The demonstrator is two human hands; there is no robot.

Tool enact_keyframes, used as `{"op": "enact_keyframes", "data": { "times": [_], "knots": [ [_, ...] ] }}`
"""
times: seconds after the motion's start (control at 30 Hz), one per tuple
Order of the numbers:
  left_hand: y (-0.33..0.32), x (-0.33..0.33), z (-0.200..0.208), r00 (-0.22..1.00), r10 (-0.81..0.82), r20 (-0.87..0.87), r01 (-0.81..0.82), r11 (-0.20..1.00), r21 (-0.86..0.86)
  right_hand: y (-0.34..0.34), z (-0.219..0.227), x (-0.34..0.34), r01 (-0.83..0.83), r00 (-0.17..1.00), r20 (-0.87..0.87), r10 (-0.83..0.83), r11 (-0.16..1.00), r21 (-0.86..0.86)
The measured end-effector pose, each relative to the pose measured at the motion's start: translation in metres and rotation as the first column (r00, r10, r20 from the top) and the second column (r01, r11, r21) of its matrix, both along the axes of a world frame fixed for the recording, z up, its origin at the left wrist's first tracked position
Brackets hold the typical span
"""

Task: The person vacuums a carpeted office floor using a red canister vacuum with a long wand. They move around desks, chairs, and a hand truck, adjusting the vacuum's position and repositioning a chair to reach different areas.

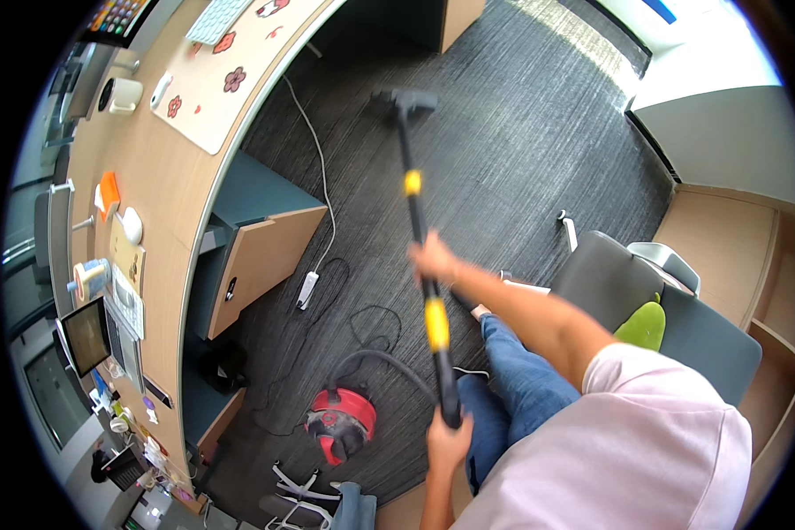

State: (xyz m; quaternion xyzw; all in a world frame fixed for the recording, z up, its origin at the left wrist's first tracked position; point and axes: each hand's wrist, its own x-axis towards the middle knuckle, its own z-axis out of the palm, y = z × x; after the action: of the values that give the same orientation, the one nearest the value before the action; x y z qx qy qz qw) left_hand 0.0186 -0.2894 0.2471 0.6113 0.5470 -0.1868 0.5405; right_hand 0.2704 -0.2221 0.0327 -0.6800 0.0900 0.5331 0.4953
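Note:
A long black vacuum cleaner wand (420,208) with yellow collars slants away from me across the dark carpet. My left hand (450,436) is closed around its near end, where the hose (389,355) joins. Farther along the tube, my right hand (434,257) is wrapped around it, slightly blurred. The dark floor head (412,99) at the far end rests on the carpet. To the left of my legs stands the red and black vacuum canister (343,420), linked to the wand by the hose.
A white power strip (307,290) and loose dark cables lie on the carpet. On the left, a curved desk (172,230) stands over a cabinet with its door (265,256) ajar. A grey chair (711,331) with a green cushion (643,326) is at the right, before wooden shelving (711,234).

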Motion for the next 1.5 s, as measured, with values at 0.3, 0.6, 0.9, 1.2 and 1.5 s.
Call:
{"op": "enact_keyframes", "data": {
  "times": [0.3,0.6,0.9,1.2,1.5],
  "knots": [
    [-0.037,-0.119,0.036,0.961,-0.062,-0.27,0.052,0.998,-0.045,-0.051,-0.062,-0.185,-0.333,0.938,0.032,0.346,0.921,-0.202],
    [-0.061,-0.226,0.128,0.872,-0.087,-0.482,-0.058,0.959,-0.278,-0.07,0.088,-0.279,-0.218,0.886,-0.4,0.235,0.972,0.089],
    [0.124,0.138,-0.103,0.941,0.238,0.242,-0.225,0.971,-0.08,0.147,-0.031,0.106,-0.062,0.992,0.114,0.062,0.998,0.002],
    [-0.058,-0.158,0.062,0.9,0.191,-0.392,-0.245,0.965,-0.091,-0.051,-0.036,-0.267,-0.574,0.779,0.108,0.618,0.771,-0.275],
    [-0.091,-0.26,0.147,0.894,-0.091,-0.439,-0.03,0.965,-0.26,-0.117,0.11,-0.307,-0.19,0.887,-0.439,0.141,0.979,-0.068]
  ]
}}
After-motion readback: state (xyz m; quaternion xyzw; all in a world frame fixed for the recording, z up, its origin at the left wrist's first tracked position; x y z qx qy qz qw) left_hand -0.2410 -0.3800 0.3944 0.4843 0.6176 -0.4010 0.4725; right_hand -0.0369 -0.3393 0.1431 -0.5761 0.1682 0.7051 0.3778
